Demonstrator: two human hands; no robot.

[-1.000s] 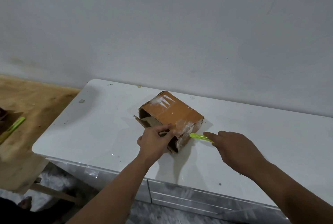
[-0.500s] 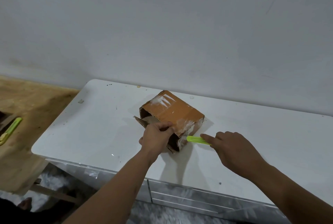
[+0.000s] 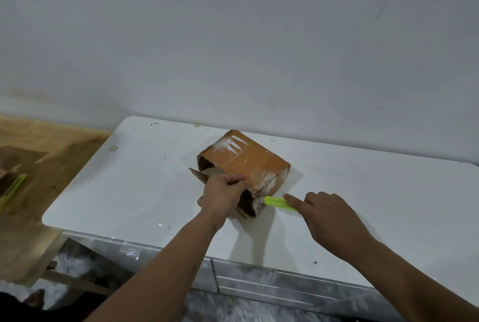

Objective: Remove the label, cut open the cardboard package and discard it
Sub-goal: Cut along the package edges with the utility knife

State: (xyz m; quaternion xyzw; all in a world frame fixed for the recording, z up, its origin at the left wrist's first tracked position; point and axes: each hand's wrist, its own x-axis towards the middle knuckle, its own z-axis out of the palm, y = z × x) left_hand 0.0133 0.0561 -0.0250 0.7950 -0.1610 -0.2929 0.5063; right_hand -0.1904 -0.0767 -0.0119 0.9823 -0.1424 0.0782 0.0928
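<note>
Box [image 3: 243, 166] lies on the white counter [image 3: 129, 192], its near end torn open. Left hand [image 3: 223, 198] grips that end's top edge; right hand [image 3: 326, 215] pinches a green cutter [image 3: 278, 203] at the near right corner. A slip there could nick the left fingers close by.

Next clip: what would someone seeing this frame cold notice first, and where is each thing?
A battered brown cardboard box with shiny tape sits mid-way along the glossy white cabinet top, its near end torn open. The left hand grips that open end, while the right hand holds a bright lime-green plastic cutter against the box's near right corner. A similar green tool lies on the wooden board at far left.
</note>
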